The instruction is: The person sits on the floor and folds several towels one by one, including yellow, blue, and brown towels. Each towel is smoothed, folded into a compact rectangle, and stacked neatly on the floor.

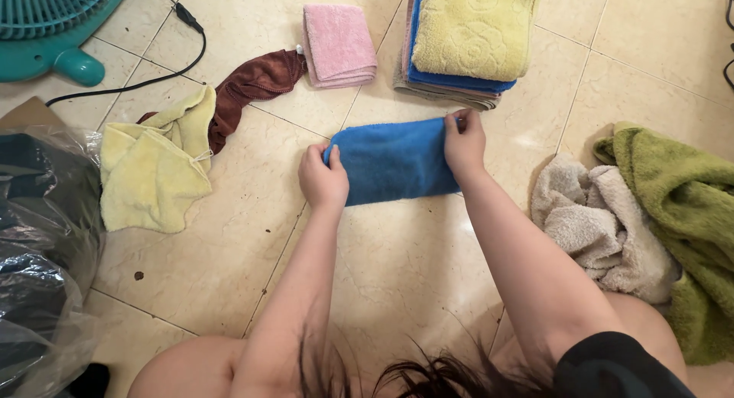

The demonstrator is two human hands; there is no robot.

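Blue towel point(394, 161) lies flat on the tiled floor point(397, 268), folded into a strip, just in front of the stack of folded towels point(462, 42). Left hand point(323, 180) grips the strip's left end, fingers curled and pinching the fabric. Right hand point(464, 142) pinches the right end near its far corner, fingertips pressed together on the edge.

Around the blue towel: a folded pink towel point(339, 45) beyond it to the left, a brown cloth point(248, 88) and a crumpled pale yellow towel point(153, 168) further left, a loose beige towel point(589, 222) and a green towel point(680, 214) to the right.

Judgement: a neat fold here wants both ends kept taut and level, edges lined up before pressing down, and the strip smoothed flat so it matches the stack's width.
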